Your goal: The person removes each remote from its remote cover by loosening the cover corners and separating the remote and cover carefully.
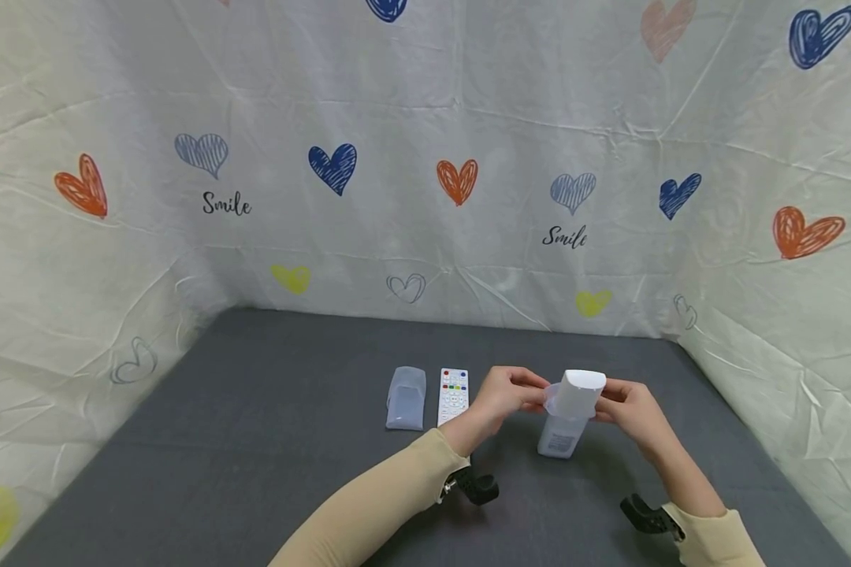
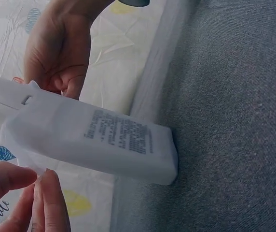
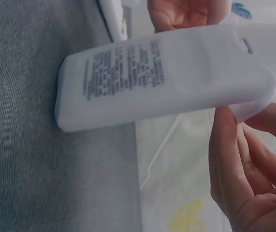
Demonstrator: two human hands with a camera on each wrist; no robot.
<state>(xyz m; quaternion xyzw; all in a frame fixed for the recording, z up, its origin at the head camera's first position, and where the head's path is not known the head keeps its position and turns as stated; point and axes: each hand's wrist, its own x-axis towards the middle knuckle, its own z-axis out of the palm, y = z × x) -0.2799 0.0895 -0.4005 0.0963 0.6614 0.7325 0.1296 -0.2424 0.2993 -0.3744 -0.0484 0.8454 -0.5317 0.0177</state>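
A white remote [image 1: 580, 391] stands on end on the grey table [image 1: 269, 449], its printed back label [image 2: 118, 133] showing in both wrist views. A translucent sleeve [image 1: 559, 438] covers its lower part. My left hand [image 1: 535, 394] pinches the sleeve's rim on the left side, and my right hand [image 1: 605, 406] pinches it on the right. In the left wrist view my left hand's fingertips [image 2: 34, 186] nip the thin rim below the remote [image 2: 104, 140]. In the right wrist view my right hand [image 3: 229, 125] grips the rim beside the remote [image 3: 167, 72].
A second white remote [image 1: 454, 395] with coloured buttons lies flat left of my hands, and a second translucent sleeve [image 1: 406, 398] lies beside it. White cloth printed with hearts [image 1: 425, 181] walls the table at the back and both sides.
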